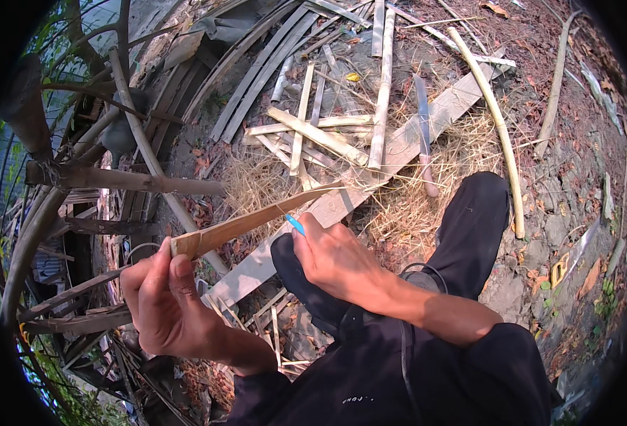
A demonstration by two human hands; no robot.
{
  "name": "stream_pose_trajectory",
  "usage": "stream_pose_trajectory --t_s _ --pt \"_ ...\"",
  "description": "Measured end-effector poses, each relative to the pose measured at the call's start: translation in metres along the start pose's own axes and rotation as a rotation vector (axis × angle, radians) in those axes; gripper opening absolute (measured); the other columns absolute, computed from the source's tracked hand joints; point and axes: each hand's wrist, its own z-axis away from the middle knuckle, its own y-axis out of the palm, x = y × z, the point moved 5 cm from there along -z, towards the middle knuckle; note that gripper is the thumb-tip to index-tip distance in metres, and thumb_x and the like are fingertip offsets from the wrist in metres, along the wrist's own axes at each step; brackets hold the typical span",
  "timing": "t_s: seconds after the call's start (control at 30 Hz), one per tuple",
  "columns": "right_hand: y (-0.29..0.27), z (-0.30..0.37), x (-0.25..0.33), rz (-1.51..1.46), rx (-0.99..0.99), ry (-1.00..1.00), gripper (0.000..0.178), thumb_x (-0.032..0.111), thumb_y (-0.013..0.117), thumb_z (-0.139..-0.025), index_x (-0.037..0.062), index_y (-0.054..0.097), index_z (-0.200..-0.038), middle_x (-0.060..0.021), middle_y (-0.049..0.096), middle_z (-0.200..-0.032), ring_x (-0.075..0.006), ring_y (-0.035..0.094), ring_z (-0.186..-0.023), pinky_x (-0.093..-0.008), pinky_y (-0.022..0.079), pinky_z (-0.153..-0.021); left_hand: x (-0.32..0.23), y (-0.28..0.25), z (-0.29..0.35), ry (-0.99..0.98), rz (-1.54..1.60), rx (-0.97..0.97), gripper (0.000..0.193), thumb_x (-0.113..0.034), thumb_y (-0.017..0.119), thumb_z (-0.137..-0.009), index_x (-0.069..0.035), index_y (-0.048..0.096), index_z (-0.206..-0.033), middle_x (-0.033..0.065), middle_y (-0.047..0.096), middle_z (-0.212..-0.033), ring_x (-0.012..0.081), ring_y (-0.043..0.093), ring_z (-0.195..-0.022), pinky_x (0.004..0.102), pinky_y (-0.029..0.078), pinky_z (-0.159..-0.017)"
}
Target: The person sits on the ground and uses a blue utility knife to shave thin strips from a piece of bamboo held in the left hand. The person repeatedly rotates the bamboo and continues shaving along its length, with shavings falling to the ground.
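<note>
My left hand [173,312] pinches the near end of a split bamboo strip [246,223] between thumb and fingers. The strip slants up and away to the right, held above the ground. In my right hand [338,261] is a slim blue pen [294,224], its tip at or very near the lower edge of the strip. Whether the tip actually touches the bamboo, I cannot tell. A long weathered plank [407,145] lies on the ground beyond and below the strip, running from near left to far right.
A machete [424,131] rests across the plank. Several split bamboo pieces [317,135] lie among straw shavings [462,160]. A curved pale pole [501,128] and a yellow-handled saw [560,270] are on the right. Wooden poles [125,180] form a frame at the left.
</note>
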Motion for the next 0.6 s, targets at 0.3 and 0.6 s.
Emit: stream_pose_trajectory --t_s 0.3,0.6 --pt "0.014 -0.002 -0.052 -0.021 0.023 -0.007 0.016 0.012 0.046 -0.091 -0.0034 0.048 -0.089 -0.0251 0.051 -0.055 -0.044 0.056 -0.058 -0.048 0.044 -0.053 0.004 -0.009 0.008 0.042 -0.08 0.017 0.016 -0.005 0.063 -0.085 0.008 0.065 -0.096 0.0103 0.057 -0.084 0.0141 0.055 -0.066 0.0233 0.046 -0.054" --pt "0.026 -0.011 -0.083 0.011 0.117 0.08 0.018 0.013 0.047 -0.089 -0.0053 0.049 -0.09 -0.0254 0.054 -0.055 -0.0434 0.058 -0.057 -0.0473 0.046 -0.053 0.007 -0.015 0.005 0.021 -0.109 0.018 0.014 -0.002 0.062 -0.086 0.007 0.066 -0.096 0.0078 0.057 -0.083 0.0122 0.054 -0.07 0.0215 0.047 -0.054"
